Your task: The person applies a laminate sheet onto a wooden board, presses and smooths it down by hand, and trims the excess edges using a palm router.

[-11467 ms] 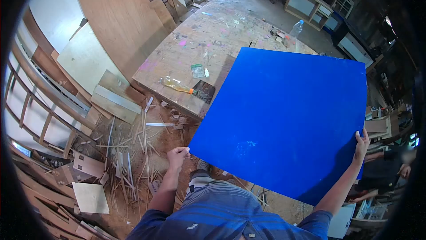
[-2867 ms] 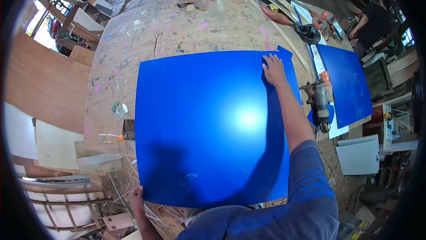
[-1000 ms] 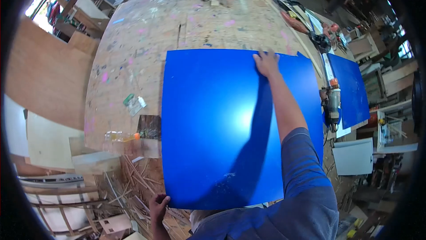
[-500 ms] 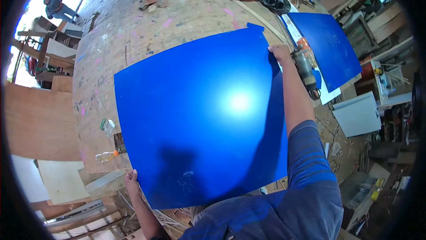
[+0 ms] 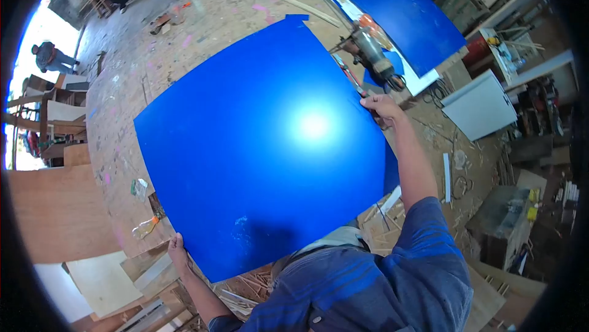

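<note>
Gleaming under a round glare, a smooth, glossy blue sheet (image 5: 257, 148) is held out above the near part of the workbench (image 5: 116, 142). Its surface is marked by pale scuffs (image 5: 241, 224) toward the near edge, and its outline is formed by four broad sides, with a small tab seen at the far corner. The bench is topped with worn wood, speckled with paint in pink and dark spots. On it, a clear bottle (image 5: 145, 227) with an orange cap is laid on its side, and a metal-bodied power tool (image 5: 374, 56) is set beyond the sheet's right edge. A second blue panel (image 5: 408, 25) is placed past the tool, just beside it.

The sheet is spanned between both grips. Its right edge is pinched by the right hand (image 5: 383, 108), the thumb laid on top and the fingers tucked under. Its left edge is met by the left hand (image 5: 177, 246), close to the near corner; there the fingers are curled, but how firmly the edge is clasped cannot be told.
</note>
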{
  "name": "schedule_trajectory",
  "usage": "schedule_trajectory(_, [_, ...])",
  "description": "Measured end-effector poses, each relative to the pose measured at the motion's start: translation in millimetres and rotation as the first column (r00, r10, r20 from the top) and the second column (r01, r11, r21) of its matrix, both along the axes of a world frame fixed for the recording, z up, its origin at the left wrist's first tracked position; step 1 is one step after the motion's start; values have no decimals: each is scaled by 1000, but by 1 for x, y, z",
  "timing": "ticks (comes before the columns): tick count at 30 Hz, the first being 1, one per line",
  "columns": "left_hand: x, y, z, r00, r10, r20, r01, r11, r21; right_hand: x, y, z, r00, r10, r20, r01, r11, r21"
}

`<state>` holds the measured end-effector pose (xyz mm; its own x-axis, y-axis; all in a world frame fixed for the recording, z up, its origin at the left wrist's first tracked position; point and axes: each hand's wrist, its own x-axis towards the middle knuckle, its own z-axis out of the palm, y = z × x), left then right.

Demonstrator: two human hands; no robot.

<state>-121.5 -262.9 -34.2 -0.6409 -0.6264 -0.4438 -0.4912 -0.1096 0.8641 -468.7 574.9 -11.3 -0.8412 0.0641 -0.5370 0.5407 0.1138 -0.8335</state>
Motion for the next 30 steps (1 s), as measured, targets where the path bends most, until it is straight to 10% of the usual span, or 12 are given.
schedule_trajectory(15, [113, 17, -19, 985, -92, -149, 99, 994, 44, 284, 70, -13, 988, -143, 52, 146, 988, -43])
schedule_trajectory(17, [129, 21, -15, 983, -154, -100, 159, 987, 35, 292, 73, -17, 991, -131, 0, 129, 974, 186])
schedule_trajectory(21, [152, 35, 4, 979, -205, 4, 205, 977, -57, 289, 12, 17, 928, 106, -356, 261, 498, 827])
schedule_trajectory(26, [147, 73, 45, 976, -187, 113, 210, 943, -258, 253, -102, -10, 871, 453, -191, 41, 319, 947])
schedule_trajectory(30, [153, 64, 24, 990, -141, 0, 141, 985, -99, 262, -247, 20, 820, 565, -96, -54, 244, 968])
